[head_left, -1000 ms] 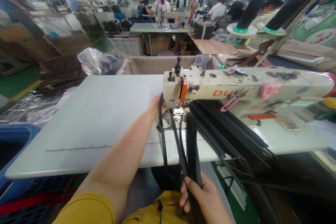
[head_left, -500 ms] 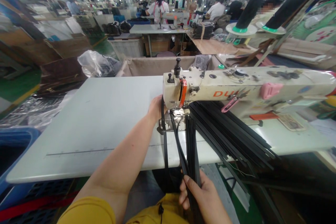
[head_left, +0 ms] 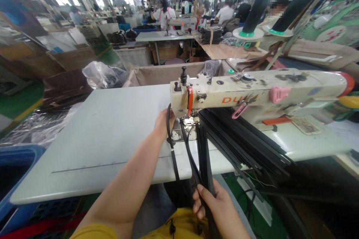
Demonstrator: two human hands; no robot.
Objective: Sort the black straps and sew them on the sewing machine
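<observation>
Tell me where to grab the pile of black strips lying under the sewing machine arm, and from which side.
Grip the pile of black strips at the ends overhanging the table's front edge, coming from the front right: there the sewing machine arm no longer covers them.

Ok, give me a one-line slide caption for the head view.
Left hand guides a black strap at the sewing machine needle; right hand grips the strap bundle.

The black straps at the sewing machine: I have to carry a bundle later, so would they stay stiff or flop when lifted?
Probably floppy: the black straps droop over the table edge toward the right hand. One loops in a curve by the left hand, suggesting they are pliable. The stack of strips fans out loosely, so a bundle may slide apart.
</observation>
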